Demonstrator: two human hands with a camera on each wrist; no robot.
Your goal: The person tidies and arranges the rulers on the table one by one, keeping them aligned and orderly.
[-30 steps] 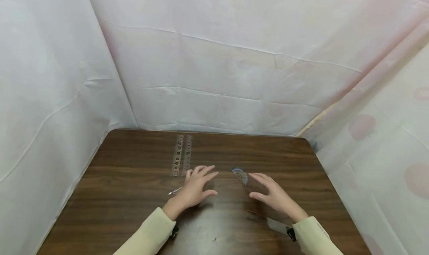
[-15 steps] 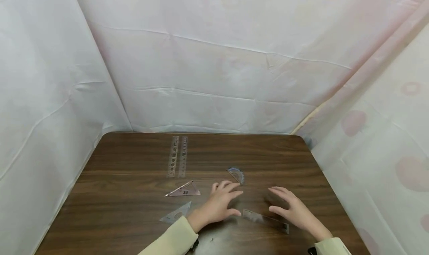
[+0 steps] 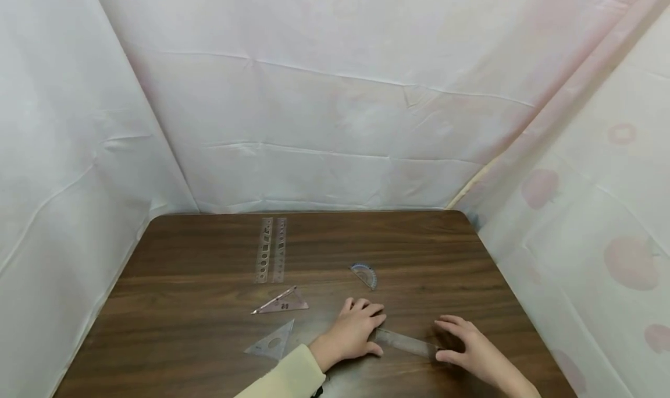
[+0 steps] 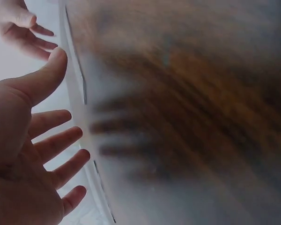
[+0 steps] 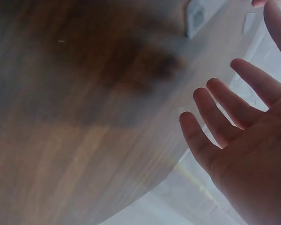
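Note:
A clear straight ruler (image 3: 407,343) lies flat on the dark wooden table (image 3: 209,281) near its front edge. My left hand (image 3: 373,331) is at the ruler's left end, fingers extended, thumb beside the near edge. At the ruler's right end is my right hand (image 3: 446,341), fingers spread. The left wrist view shows my left hand (image 4: 61,108) with fingers straight and apart, holding nothing; the right wrist view shows my right hand (image 5: 210,108) the same way. I cannot tell whether the fingertips touch the ruler.
A small blue-edged protractor (image 3: 364,274) lies just beyond my left hand. Two clear set squares (image 3: 284,301) (image 3: 273,342) sit to the left. A long stencil ruler (image 3: 270,249) lies farther back. White sheeting (image 3: 335,124) walls in the table on three sides.
Both hands have moved toward me and to the right, from near the protractor down to the ends of the straight ruler. The set squares, once under my left hand, now show.

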